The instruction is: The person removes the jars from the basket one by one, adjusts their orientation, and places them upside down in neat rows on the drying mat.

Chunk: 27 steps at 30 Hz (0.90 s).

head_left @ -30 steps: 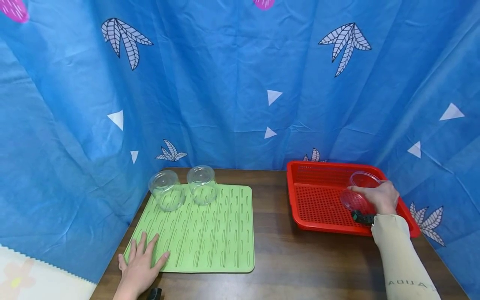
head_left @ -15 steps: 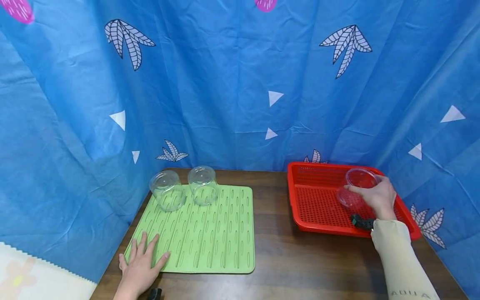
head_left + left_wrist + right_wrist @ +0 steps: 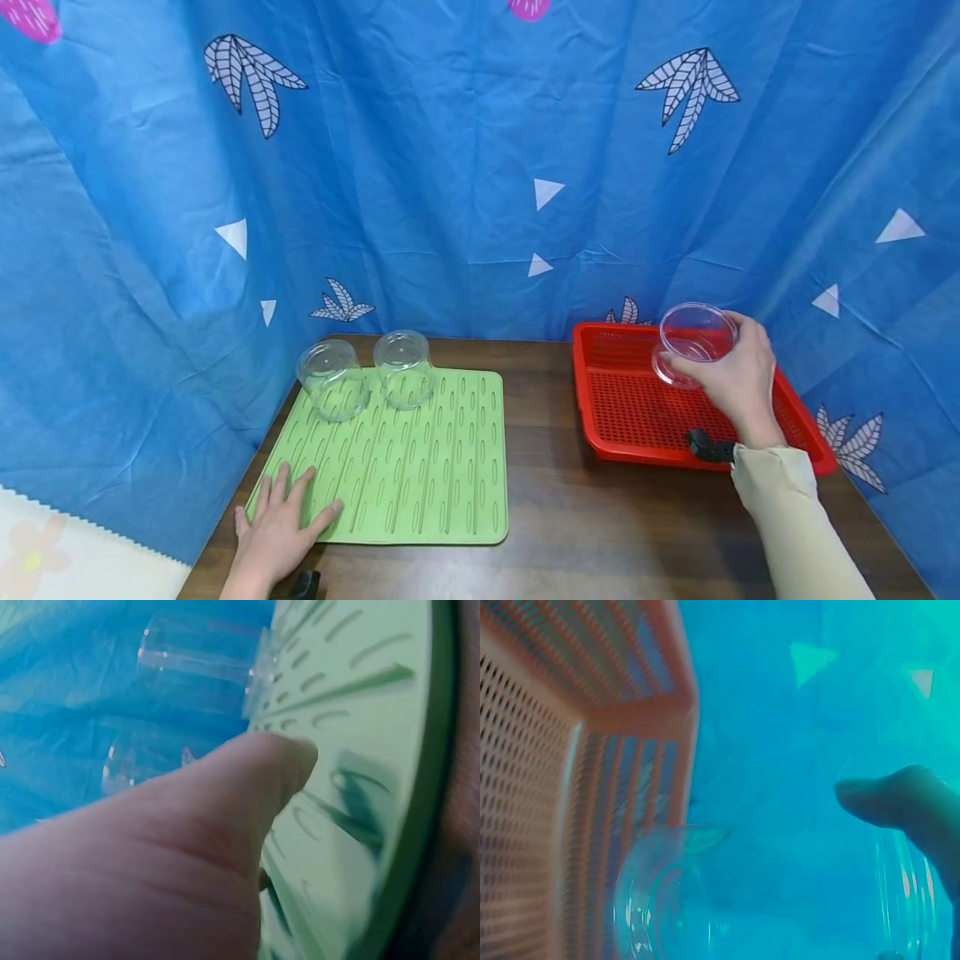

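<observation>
My right hand (image 3: pixel 738 375) grips a clear plastic jar (image 3: pixel 686 333), thumb on the near side and fingers round the far side. This jar is held over the red basket (image 3: pixel 630 408), its wide mouth facing up. In the right wrist view the jar's ringed base (image 3: pixel 660 907) overlaps the basket wall, and the thumb lies near its other end. My left hand (image 3: pixel 276 525) rests with spread fingers on the near left corner of a green ribbed mat (image 3: pixel 427 467). Two more clear jars, one at the back left (image 3: pixel 333 379) and one beside it (image 3: pixel 405 371), stand upside down on the mat.
The slotted red basket sits at the right on a dark wooden table (image 3: pixel 570 517). A blue curtain (image 3: pixel 465 167) with leaf and triangle prints closes off the back and sides. Pale flowered cloth (image 3: pixel 52 550) shows at the lower left.
The right hand has raised the jar from inside the basket, moving it up and left and turning its mouth upward. The left hand and the two jars on the mat have stayed put.
</observation>
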Each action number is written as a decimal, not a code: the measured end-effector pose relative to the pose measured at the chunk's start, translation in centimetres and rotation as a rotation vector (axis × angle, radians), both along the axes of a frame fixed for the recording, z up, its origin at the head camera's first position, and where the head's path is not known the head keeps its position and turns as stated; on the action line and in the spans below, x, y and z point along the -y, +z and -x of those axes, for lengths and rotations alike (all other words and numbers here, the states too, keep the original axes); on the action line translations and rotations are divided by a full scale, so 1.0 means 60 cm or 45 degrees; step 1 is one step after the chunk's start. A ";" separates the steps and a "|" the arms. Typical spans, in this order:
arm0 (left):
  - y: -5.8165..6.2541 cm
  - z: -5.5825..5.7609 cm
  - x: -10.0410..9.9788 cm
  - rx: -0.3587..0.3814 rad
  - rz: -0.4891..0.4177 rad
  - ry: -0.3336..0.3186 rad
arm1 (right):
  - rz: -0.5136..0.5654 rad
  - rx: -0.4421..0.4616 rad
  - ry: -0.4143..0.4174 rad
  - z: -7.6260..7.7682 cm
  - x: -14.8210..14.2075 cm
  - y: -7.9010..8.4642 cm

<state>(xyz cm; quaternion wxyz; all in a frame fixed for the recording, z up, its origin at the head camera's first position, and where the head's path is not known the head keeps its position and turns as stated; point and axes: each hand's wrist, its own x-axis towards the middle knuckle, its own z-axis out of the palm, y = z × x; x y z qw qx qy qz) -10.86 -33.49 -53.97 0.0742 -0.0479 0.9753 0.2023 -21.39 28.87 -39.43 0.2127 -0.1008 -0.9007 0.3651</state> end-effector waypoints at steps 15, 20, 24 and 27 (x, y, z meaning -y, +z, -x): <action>0.140 0.026 -0.096 -0.914 -0.304 -0.129 | -0.286 -0.518 0.316 -0.027 0.141 0.080; 0.194 0.045 -0.133 -1.054 -0.470 -0.193 | -0.392 -0.642 0.458 -0.034 0.190 0.100; 0.229 0.059 -0.174 -1.106 -0.560 -0.294 | -0.474 -0.721 0.539 -0.041 0.230 0.117; 0.250 0.070 -0.211 -1.128 -0.607 -0.397 | -0.542 -0.786 0.581 -0.045 0.257 0.126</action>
